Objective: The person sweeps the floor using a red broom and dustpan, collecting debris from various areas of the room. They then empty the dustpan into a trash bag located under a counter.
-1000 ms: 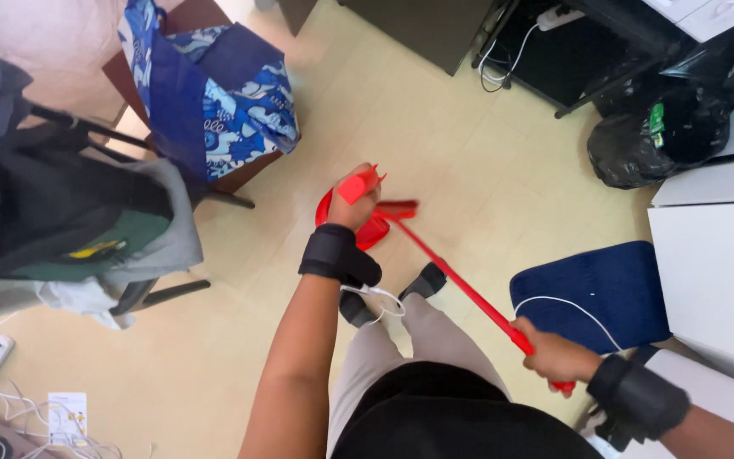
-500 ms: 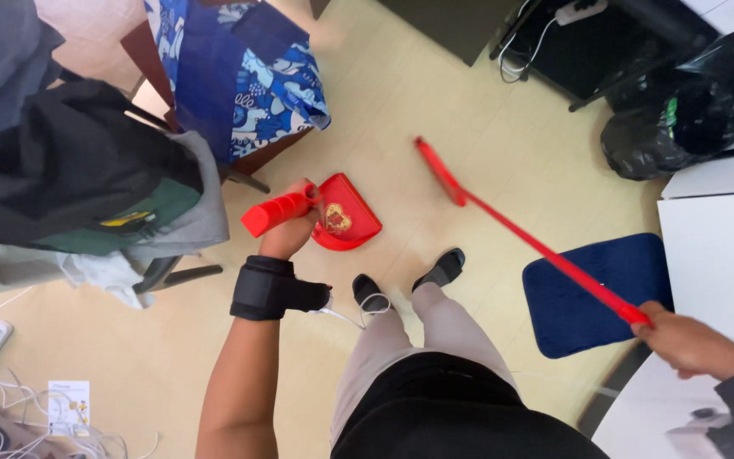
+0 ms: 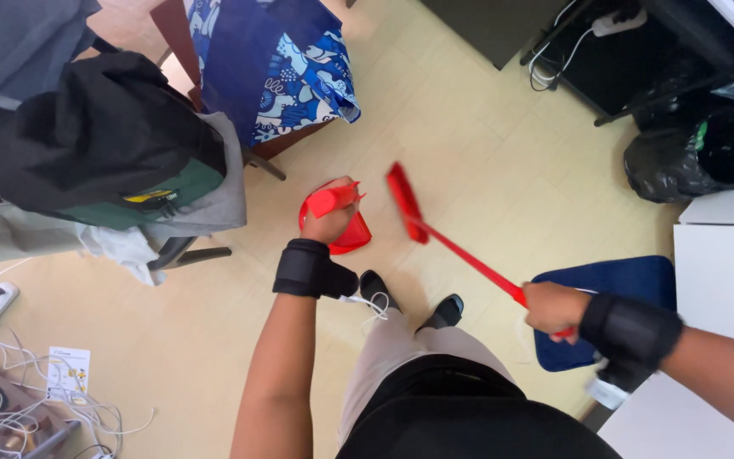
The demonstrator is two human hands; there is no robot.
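Observation:
My left hand [image 3: 330,223] grips the handle of a red dustpan [image 3: 352,239], held low over the pale floor in front of my feet. My right hand [image 3: 552,308] is closed around the handle of a red broom [image 3: 435,234]. The broom head points up and left and lies just right of the dustpan, a small gap apart. Both wrists wear black bands. My black shoes [image 3: 448,311] stand just below the dustpan.
A chair draped with black and grey clothing [image 3: 104,144] stands at left. A blue patterned cloth [image 3: 273,68] hangs over a seat above the dustpan. A blue cushioned seat [image 3: 613,285] and white table [image 3: 728,246] are at right. Black bags [image 3: 698,144] and cables sit in the corners.
The broom swung left, its head now close beside the dustpan. My right hand came in toward my body. The dustpan stayed near my feet.

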